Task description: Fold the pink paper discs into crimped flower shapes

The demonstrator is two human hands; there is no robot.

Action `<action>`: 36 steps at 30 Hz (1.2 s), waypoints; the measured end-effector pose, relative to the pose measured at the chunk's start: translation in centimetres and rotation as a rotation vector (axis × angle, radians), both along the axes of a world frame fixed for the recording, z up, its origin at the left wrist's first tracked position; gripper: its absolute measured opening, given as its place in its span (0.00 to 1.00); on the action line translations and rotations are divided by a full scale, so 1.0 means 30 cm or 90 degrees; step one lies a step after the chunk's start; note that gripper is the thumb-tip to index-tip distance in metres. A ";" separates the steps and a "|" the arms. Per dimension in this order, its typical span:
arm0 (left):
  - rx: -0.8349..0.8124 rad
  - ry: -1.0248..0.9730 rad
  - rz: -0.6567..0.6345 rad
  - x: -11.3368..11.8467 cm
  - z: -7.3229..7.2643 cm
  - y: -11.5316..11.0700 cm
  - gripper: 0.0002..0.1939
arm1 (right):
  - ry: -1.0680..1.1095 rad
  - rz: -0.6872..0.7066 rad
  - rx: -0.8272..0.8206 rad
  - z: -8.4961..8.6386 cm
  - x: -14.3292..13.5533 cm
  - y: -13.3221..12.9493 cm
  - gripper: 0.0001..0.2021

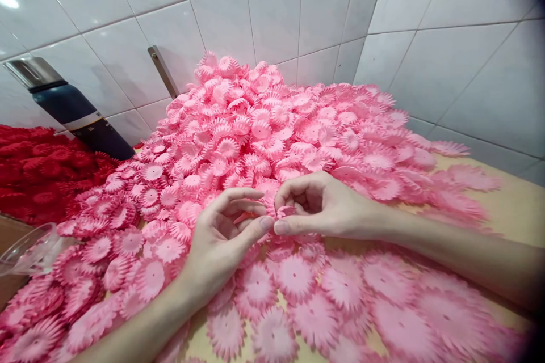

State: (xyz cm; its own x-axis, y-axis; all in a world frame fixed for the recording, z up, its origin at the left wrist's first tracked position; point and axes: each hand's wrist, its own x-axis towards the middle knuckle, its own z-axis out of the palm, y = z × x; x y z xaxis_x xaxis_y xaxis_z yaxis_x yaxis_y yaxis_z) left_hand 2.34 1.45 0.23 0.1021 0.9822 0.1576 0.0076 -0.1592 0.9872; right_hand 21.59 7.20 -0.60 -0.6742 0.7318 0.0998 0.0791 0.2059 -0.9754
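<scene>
My right hand (pixel 313 207) is closed in a pinch, thumb against curled fingers, on a small pink fabric flower piece (pixel 286 211) with a fringed edge. Facing it, my left hand (pixel 232 224) has its fingers curled and the thumb brought in, its tip almost meeting my right thumb. Something small and reddish shows between the left fingers, but I cannot make it out. Both hands are over the front of a big heap of pink fabric flower pieces (pixel 260 129). Flat single pieces (pixel 296 277), each with a small centre hole, lie below the hands.
A dark blue bottle (pixel 87 113) with a steel cap leans at the left, behind a pile of red flower pieces (pixel 38 173). A clear plastic cup (pixel 36 249) lies at the left edge. White wall tiles (pixel 272 8) close off the back of the yellowish tabletop (pixel 517 204).
</scene>
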 end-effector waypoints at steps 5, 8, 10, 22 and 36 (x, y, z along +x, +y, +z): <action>-0.017 0.027 0.003 -0.003 0.003 0.000 0.09 | -0.001 0.022 0.008 -0.002 0.001 0.003 0.09; -0.023 0.032 0.017 -0.006 -0.001 0.005 0.08 | 0.014 0.038 0.022 0.005 0.005 0.003 0.10; -0.014 0.027 0.040 -0.006 -0.006 0.008 0.07 | 0.044 0.054 0.029 0.009 0.007 0.003 0.17; -0.057 0.005 -0.011 -0.010 0.003 0.010 0.09 | 0.000 0.019 -0.034 0.001 -0.007 -0.002 0.11; -0.075 0.025 0.005 -0.007 0.007 0.008 0.10 | -0.025 0.028 -0.015 0.014 -0.003 -0.009 0.10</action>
State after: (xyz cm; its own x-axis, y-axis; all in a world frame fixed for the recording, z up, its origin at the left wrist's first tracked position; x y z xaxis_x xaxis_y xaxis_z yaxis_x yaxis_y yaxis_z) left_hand 2.14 1.70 0.44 0.0983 0.9945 0.0370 0.0480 -0.0419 0.9980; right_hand 21.49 6.93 -0.19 -0.7091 0.7030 0.0553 0.1086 0.1864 -0.9765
